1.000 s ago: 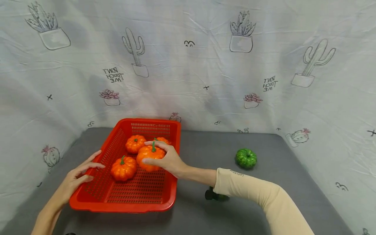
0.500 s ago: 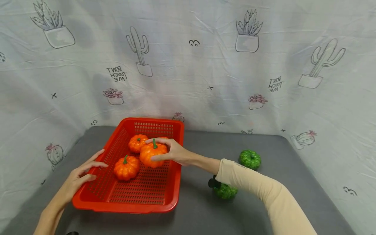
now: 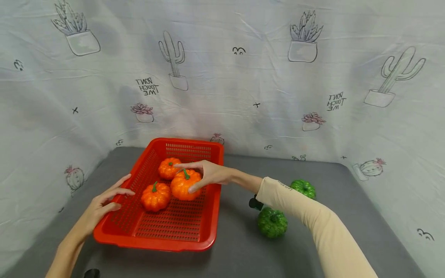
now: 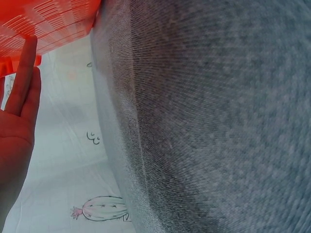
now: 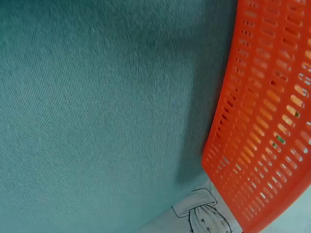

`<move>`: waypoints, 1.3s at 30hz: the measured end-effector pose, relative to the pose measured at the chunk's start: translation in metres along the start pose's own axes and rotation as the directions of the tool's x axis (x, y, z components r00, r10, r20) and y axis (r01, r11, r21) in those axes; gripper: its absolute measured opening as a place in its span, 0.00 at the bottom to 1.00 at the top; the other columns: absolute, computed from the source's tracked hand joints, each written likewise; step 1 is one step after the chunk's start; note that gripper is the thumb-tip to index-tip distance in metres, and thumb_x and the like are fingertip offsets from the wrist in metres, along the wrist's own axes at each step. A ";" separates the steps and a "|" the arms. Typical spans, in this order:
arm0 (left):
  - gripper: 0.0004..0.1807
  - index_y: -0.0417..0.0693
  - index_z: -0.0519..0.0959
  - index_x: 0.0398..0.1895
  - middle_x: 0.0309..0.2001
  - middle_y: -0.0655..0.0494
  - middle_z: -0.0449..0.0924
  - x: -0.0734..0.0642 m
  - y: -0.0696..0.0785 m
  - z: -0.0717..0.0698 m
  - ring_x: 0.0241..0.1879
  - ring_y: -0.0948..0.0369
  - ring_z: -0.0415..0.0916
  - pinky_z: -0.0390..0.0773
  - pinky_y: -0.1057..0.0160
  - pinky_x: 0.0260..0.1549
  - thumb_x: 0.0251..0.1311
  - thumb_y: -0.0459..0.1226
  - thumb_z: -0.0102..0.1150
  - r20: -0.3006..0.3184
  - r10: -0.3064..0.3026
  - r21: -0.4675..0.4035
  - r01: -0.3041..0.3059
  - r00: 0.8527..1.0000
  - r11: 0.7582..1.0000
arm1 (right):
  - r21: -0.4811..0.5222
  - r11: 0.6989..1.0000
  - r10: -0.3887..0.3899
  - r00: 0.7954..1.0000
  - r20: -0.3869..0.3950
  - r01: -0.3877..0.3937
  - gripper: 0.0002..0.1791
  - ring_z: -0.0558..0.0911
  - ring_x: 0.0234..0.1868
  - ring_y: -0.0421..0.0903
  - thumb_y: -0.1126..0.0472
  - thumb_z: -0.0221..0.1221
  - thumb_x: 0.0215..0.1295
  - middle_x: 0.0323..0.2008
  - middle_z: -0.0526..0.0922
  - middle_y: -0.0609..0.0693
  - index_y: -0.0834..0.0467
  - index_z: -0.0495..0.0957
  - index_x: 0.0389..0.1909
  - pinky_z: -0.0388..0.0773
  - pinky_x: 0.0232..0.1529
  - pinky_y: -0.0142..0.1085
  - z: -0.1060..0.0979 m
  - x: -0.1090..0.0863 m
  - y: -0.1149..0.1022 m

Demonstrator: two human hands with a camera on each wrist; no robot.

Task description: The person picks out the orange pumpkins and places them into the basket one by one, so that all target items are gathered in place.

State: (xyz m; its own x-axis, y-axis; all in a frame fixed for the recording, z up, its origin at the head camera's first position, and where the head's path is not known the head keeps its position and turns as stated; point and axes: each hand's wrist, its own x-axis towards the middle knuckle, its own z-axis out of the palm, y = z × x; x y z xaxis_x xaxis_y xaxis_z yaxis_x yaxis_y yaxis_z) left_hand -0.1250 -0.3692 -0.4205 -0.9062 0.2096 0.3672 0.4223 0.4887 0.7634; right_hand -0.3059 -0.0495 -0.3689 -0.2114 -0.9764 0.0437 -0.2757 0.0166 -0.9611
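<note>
A small orange pumpkin [image 3: 183, 190] with a green stem is in the red basket [image 3: 158, 244]. My right hand [image 3: 212, 173] holds it from the right, thumb on its near side and fingers across its far side. Two more orange pumpkins lie beside it, one at the back [image 3: 168, 166] and one to the left [image 3: 155, 197]. My left hand [image 3: 104, 202] rests at the basket's left rim with fingers extended over it. In the left wrist view, straight fingers [image 4: 25, 80] lie against the outside of the basket wall. The right hand is out of the right wrist view.
Two green pumpkins are on the grey table [image 3: 240, 247] to the right, one nearer [image 3: 272, 223] and one farther back [image 3: 301, 187], partly behind the right sleeve [image 3: 313, 216]. A white printed cloth [image 3: 222, 77] hangs behind and at both sides.
My right thumb has slid rightward along the orange pumpkin, which sits slightly lower among the others. The head view has shifted, and the nearer green pumpkin has come out from behind the sleeve.
</note>
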 end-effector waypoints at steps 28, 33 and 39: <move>0.17 0.38 0.76 0.53 0.74 0.50 0.50 -0.001 -0.001 0.002 0.65 0.71 0.55 0.73 0.66 0.39 0.67 0.25 0.41 -0.004 -0.032 -0.001 0.032 0.999 0.999 | -0.178 0.981 0.112 0.968 0.225 -0.072 0.35 0.72 0.57 0.38 0.71 0.67 0.53 0.63 0.72 0.48 0.59 0.70 0.65 0.71 0.56 0.37 -0.012 0.035 0.012; 0.17 0.38 0.75 0.54 0.74 0.49 0.50 -0.002 -0.001 0.001 0.67 0.71 0.53 0.71 0.69 0.40 0.67 0.25 0.41 -0.005 -0.050 -0.003 0.050 0.999 0.999 | -0.187 0.978 0.144 0.947 0.288 -0.092 0.36 0.69 0.60 0.36 0.70 0.67 0.53 0.64 0.70 0.46 0.58 0.69 0.65 0.69 0.58 0.35 -0.011 0.040 0.016; 0.17 0.37 0.75 0.54 0.74 0.48 0.50 0.000 -0.001 0.000 0.69 0.71 0.50 0.70 0.69 0.41 0.66 0.25 0.41 -0.003 -0.039 0.002 0.039 0.999 0.999 | -0.200 0.969 0.204 0.926 0.317 -0.145 0.37 0.68 0.49 0.33 0.71 0.67 0.53 0.69 0.63 0.47 0.59 0.68 0.66 0.70 0.50 0.30 -0.014 0.041 0.017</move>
State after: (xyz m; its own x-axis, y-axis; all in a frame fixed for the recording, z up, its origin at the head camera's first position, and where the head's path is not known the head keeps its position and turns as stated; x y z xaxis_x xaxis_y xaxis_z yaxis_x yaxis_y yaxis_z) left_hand -0.1254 -0.3693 -0.4211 -0.9219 0.1880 0.3388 0.3868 0.4978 0.7763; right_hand -0.3323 -0.0859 -0.3799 0.0455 -0.9692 -0.2420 -0.4244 0.2006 -0.8830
